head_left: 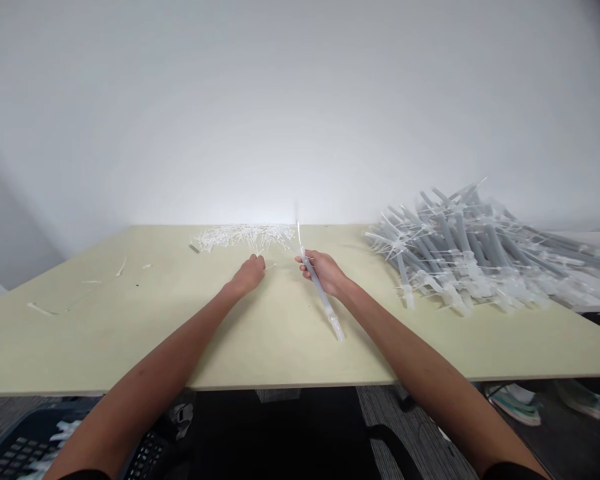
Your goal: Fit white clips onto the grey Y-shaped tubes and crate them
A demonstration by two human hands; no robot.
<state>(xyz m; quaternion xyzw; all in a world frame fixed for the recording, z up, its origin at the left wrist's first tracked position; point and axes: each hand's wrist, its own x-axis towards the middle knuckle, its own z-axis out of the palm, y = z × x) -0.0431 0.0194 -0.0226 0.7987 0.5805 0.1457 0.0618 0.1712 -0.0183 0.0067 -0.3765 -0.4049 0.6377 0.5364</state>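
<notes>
2 bare forearms [145,350] reach out over the table from the bottom of the view. The left hand [249,275] sits at 12 o'clock, knuckles up and fingers curled narrow against the board; its fingertips are hidden, so whether it pinches anything cannot be told. The right hand [325,272] is closed narrowly around a long grey translucent plastic tube [323,297], just right of 12 o'clock. The tube slants toward 5 o'clock and ends in a clear moulded plastic fitting [337,327], while a thin white plastic strip [299,233] rises from its far end toward 12 o'clock, blurred. Just beyond both hands lies a low pile of small white plastic strips [243,237]. At 2 o'clock stands a large tangled heap of similar grey plastic tubes [473,257], crossed by white pieces.

The pale yellow-green laminate tabletop [280,350] carries a few loose white plastic slivers [43,309] at 10 o'clock and a small dark grey metal-looking bar [195,248] at 11 o'clock. A plain white wall [300,100] rises behind it. Below the front edge, a black keyboard [23,453] shows at 7 o'clock and teal-and-white shoes [515,407] at 4 o'clock, on striped grey carpet [395,427].
</notes>
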